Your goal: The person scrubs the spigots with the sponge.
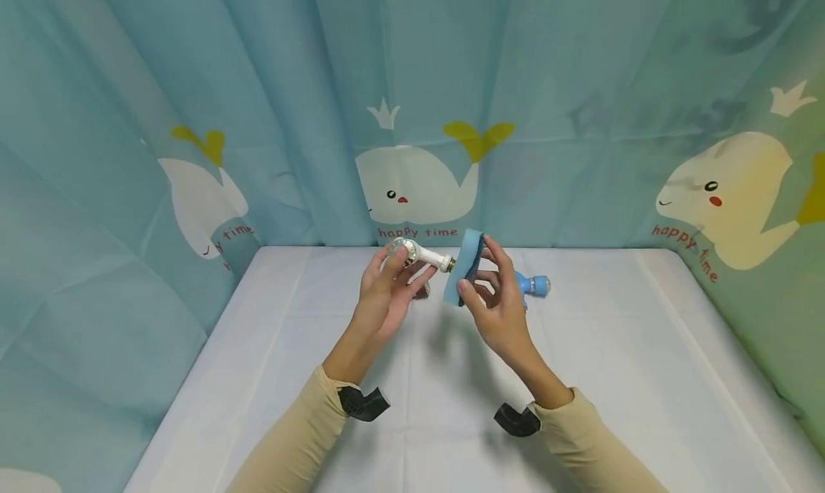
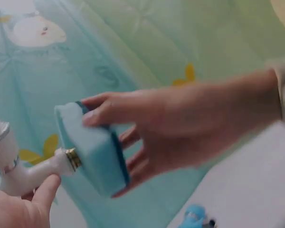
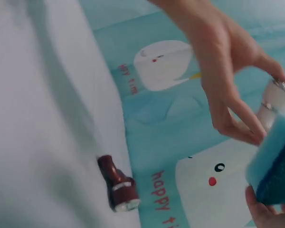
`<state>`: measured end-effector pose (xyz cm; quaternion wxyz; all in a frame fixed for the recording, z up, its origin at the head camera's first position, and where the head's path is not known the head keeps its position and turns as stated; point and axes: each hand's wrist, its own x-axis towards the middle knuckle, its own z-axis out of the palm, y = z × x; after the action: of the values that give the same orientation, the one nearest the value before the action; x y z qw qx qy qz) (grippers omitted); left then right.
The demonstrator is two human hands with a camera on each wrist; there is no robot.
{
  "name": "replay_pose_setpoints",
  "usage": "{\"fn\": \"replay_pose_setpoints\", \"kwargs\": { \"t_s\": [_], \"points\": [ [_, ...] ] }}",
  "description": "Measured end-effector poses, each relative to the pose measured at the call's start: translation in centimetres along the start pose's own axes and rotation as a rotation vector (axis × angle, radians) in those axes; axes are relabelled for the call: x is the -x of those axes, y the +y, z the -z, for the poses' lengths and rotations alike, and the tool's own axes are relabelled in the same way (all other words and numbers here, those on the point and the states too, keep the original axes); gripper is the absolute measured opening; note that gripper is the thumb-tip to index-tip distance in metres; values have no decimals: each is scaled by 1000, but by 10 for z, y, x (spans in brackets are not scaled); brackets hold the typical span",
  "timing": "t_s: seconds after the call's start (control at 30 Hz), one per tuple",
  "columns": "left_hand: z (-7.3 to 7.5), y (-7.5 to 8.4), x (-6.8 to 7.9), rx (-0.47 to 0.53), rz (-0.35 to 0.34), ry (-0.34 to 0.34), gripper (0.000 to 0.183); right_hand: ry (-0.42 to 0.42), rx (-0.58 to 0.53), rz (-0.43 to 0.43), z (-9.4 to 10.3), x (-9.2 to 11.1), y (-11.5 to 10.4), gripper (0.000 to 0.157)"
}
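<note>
My left hand (image 1: 377,303) grips a white pipe-shaped fitting (image 1: 433,258) with a rounded, silvery-trimmed head and a brass-coloured end (image 2: 74,158). A light-blue sponge (image 1: 464,265) with a darker blue layer is held on edge by my right hand (image 1: 509,317), thumb on one side and fingers on the other. The sponge's pale face meets the brass end or stands just in front of it; whether they touch I cannot tell. Both hands are raised above the table. In the right wrist view, the sponge hides part of the white fitting (image 3: 270,102).
A dark red-brown piece of similar shape (image 3: 119,187) lies on the white-covered table (image 1: 309,378), partly behind my left hand in the head view. Behind my right hand lies a blue one (image 1: 536,286). A whale-print curtain (image 1: 277,84) surrounds the table's back and sides.
</note>
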<state>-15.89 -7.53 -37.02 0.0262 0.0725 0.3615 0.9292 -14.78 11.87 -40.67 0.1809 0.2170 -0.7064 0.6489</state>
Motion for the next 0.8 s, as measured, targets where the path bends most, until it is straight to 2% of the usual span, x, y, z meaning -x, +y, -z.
{"fn": "replay_pose_setpoints", "kwargs": {
  "t_s": [0.13,0.23,0.33,0.5,0.57,0.7,0.8],
  "points": [
    [-1,1,0,80,44,88,47,20,177,111,-2,1,4,76],
    [-1,1,0,78,48,124,40,53,222,155,0,2,4,76],
    [0,0,0,35,47,114,45,46,259,214,0,1,3,76],
    [5,-4,0,-64,4,117,69,29,368,263,2,2,8,75],
    [9,-5,0,-103,-26,116,65,26,370,274,2,4,9,72],
    [13,-6,-1,-163,-85,82,35,-16,369,293,2,4,10,68],
    [13,-6,-1,-191,-117,75,29,-15,385,262,3,4,13,71]
  ]
}}
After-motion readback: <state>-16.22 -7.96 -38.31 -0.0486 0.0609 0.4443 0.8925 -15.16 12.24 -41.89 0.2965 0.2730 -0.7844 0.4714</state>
